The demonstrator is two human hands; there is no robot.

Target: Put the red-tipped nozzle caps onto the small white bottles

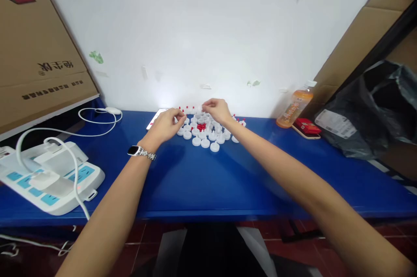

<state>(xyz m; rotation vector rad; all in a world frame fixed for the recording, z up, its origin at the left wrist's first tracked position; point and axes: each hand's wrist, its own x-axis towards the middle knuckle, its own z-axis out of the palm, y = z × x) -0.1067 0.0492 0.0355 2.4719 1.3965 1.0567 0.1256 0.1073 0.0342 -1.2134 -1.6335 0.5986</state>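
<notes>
Many white nozzle caps (214,146), each with a round base and a narrow spout, stand in a cluster at the back of the blue table. A small pile of red tips (201,127) lies in their midst. Some caps along the back and right side carry a red tip on the spout. My right hand (217,111) pinches a pale, blurred nozzle cap (199,109) over the back of the cluster. At the cluster's left side is my left hand (167,124), thumb and fingers closed together; whatever lies between them is too small to make out.
A phone (155,119) with a lit screen lies behind my left hand. On the left are a power strip (70,181), white cables and a cardboard box (42,51). An orange drink bottle (295,107), a red packet (308,126) and a dark plastic bag (365,116) are on the right.
</notes>
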